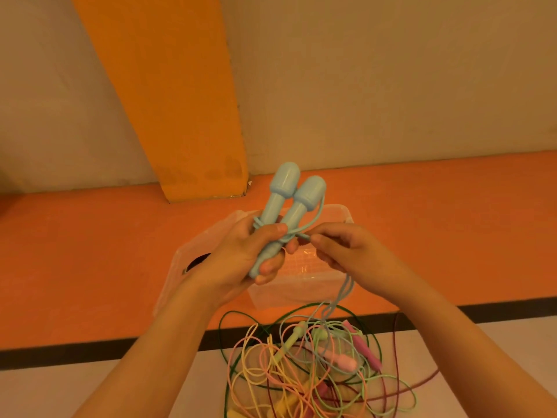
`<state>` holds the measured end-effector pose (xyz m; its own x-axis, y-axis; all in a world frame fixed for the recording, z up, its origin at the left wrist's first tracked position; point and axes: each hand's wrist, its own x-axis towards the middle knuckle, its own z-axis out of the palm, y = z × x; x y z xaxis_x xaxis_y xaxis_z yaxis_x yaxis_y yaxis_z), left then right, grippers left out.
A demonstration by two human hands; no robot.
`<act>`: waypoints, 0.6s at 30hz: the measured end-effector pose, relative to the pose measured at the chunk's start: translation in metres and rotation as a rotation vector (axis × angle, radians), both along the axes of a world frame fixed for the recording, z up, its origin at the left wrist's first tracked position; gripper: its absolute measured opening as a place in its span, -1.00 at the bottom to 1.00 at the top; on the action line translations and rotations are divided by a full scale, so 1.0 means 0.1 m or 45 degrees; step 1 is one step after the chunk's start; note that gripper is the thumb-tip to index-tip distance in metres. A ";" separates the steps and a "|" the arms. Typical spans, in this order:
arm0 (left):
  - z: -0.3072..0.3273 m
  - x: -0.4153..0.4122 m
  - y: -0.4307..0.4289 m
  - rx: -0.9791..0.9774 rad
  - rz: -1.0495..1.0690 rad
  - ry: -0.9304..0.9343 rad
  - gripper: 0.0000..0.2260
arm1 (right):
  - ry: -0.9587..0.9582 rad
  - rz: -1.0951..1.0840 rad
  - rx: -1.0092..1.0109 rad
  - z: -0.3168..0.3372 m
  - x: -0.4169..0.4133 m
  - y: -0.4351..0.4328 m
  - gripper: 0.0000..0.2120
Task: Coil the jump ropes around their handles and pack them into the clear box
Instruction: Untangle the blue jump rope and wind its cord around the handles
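1. The left hand (247, 251) grips two pale blue handles (287, 206) side by side, bulbous ends tilted up
2. The right hand (337, 245) pinches the blue rope (302, 235) just beside the handles, where it loops round them
3. The clear box (342, 213) sits beneath both hands
4. A tangle of coloured ropes (301, 375) lies near the box

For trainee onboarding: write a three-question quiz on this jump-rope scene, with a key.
1. True or false: the left hand holds both blue handles together.
2. What does the right hand pinch? A) a pink handle B) the blue rope C) a green rope
3. Short answer: which container stands just beyond the tangled ropes?
Key: 1 true; 2 B; 3 the clear box.
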<state>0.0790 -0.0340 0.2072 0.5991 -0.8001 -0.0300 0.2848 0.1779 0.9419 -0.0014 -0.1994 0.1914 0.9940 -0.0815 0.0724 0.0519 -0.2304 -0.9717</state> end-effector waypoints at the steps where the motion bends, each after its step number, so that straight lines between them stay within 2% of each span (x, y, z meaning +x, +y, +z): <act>1: 0.01 0.00 0.01 -0.010 0.010 0.003 -0.86 | -0.006 -0.018 -0.031 0.00 0.00 -0.02 -0.81; 8: 0.06 -0.01 0.03 -0.082 0.022 0.038 -0.90 | -0.062 -0.108 -0.205 0.03 0.00 -0.04 -0.89; 12: 0.10 0.07 0.08 -0.077 0.197 0.079 -0.82 | -0.031 -0.171 -0.377 0.06 -0.06 -0.14 -0.84; 18: -0.04 0.21 0.11 0.122 0.363 0.025 -0.93 | -0.078 -0.128 -0.648 0.13 -0.14 -0.12 -0.90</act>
